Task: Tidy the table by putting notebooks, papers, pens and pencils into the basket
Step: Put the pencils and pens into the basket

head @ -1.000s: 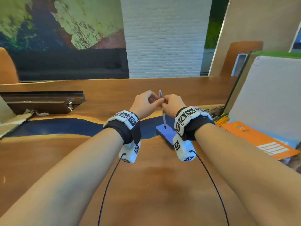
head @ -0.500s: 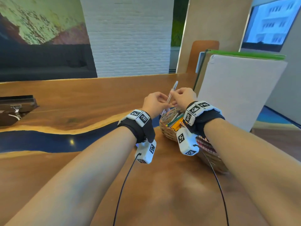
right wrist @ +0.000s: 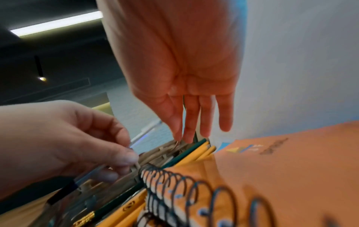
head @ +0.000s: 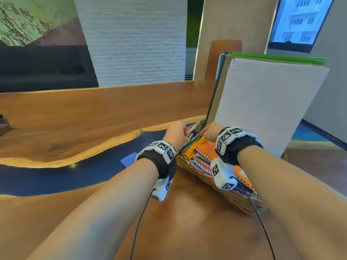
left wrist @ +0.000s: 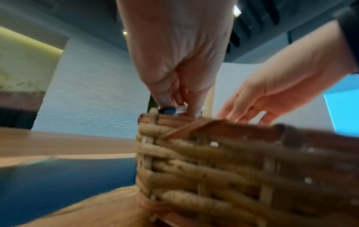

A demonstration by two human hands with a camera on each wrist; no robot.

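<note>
A clear pen with a dark cap (left wrist: 170, 110) lies low across the far left corner of the wicker basket (head: 234, 200), pinched by my left hand (head: 177, 133) between thumb and fingertips. The pen (right wrist: 93, 172) also shows in the right wrist view, slanting down toward the pencils. My right hand (head: 208, 133) hovers just right of it with straight fingers (right wrist: 191, 122), holding nothing. An orange spiral notebook (head: 205, 152), more spiral notebooks and several yellow and green pencils (head: 191, 148) fill the basket.
A large white board (head: 266, 109) and a green-edged folder (head: 277, 58) stand upright in the basket's far side, close behind my right hand. A small blue pad (head: 129, 160) lies on the table's dark blue strip, left of the basket. A wooden chair back (head: 225, 47) stands behind.
Both hands carried the pen right and down from above the blue pad to the basket. My right hand has let go of the pen; my left hand still pinches it.
</note>
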